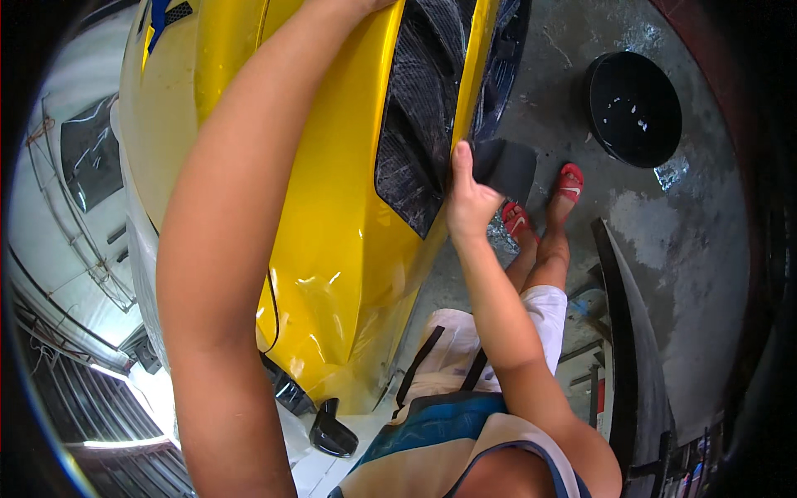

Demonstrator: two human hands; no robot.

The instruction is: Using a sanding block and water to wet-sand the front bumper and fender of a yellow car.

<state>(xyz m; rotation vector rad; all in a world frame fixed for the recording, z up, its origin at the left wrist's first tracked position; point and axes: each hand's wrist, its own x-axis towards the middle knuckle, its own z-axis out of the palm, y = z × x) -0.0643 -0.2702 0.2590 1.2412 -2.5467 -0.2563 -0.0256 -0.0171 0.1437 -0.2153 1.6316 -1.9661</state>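
Observation:
Glossy yellow bodywork of a car front fills the middle of the view. My left arm reaches across it to the top edge, where only a bit of my left hand shows; its fingers are mostly cut off. My right hand is closed, thumb pointing up along the narrow yellow strip beside the black textured grille. The fingers are curled out of sight, and what they hold is hidden. Below, a wrinkled, shiny film-like sheet covers the yellow corner, turning see-through at its lower edge.
A round black tub stands on the wet grey floor at the right. Near my red sandals is a dark flap. A long dark curved panel stands at lower right. A black side mirror sits at the bottom.

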